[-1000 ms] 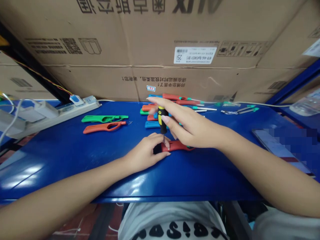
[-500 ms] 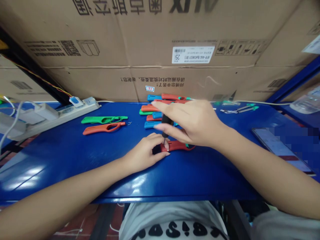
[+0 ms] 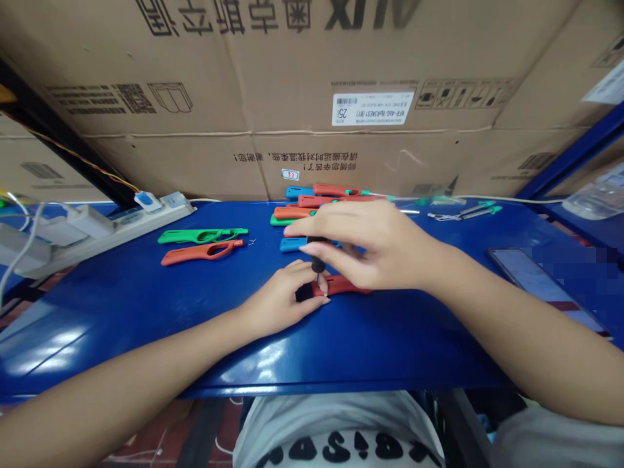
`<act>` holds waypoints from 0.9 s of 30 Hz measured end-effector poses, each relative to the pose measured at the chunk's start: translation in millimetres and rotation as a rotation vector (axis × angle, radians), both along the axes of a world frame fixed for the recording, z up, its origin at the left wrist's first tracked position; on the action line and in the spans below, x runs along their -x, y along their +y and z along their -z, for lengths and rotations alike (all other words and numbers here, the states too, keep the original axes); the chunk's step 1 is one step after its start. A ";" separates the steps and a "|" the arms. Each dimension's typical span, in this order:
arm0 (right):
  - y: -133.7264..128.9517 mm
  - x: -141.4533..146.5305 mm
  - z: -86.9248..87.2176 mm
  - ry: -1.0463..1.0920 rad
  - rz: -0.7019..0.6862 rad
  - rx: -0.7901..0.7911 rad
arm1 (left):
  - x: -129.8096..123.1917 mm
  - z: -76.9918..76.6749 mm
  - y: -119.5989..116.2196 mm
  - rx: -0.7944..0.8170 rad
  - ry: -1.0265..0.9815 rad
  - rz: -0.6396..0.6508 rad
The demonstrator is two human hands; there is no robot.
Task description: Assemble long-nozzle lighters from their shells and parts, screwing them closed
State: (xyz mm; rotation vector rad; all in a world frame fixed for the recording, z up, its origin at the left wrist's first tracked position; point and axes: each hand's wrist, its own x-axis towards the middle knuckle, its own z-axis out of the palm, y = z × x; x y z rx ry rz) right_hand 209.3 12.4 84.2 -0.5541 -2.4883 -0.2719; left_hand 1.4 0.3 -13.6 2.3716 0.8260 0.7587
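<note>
Flat on the blue table [image 3: 370,351] lies a red long-neck lighter [image 3: 344,284], partly covered by my hands. My left hand [image 3: 280,296] pins its left end, thumb on the near side and fingers curled over the far side. In my right hand [image 3: 375,244] is a black-handled screwdriver [image 3: 318,263], gripped between thumb and fingers. It stands nearly upright, its thin shaft pointing down at the lighter's left end between the left thumb and fingers. The exact contact of the tip is too small to make out.
Behind my hands lie several red, blue and green lighters, one a blue lighter [image 3: 292,245]. A green lighter [image 3: 195,235] and an orange lighter [image 3: 202,251] lie left. A power strip [image 3: 170,207] sits far left, a phone [image 3: 541,279] right. A cardboard box [image 3: 195,149] walls the back.
My right hand has dropped slightly and shifted, its index finger now lower and further left around the screwdriver. The left hand and lighter stay in place.
</note>
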 end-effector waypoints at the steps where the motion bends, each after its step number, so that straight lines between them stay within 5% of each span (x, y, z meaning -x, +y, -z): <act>1: -1.1 0.3 -0.4 -0.014 0.032 -0.032 | 0.1 0.5 0.2 0.008 0.003 -0.001; 17: -1.5 2.9 -1.6 -0.009 0.048 0.130 | 0.8 -1.8 -0.6 -0.004 0.012 -0.006; 21: 0.6 4.6 2.3 -0.002 0.166 0.081 | 0.8 -1.5 -0.6 0.009 0.017 -0.002; 27: 4.7 5.0 4.9 0.113 -0.023 0.121 | 0.8 -0.1 -0.6 0.000 0.018 -0.007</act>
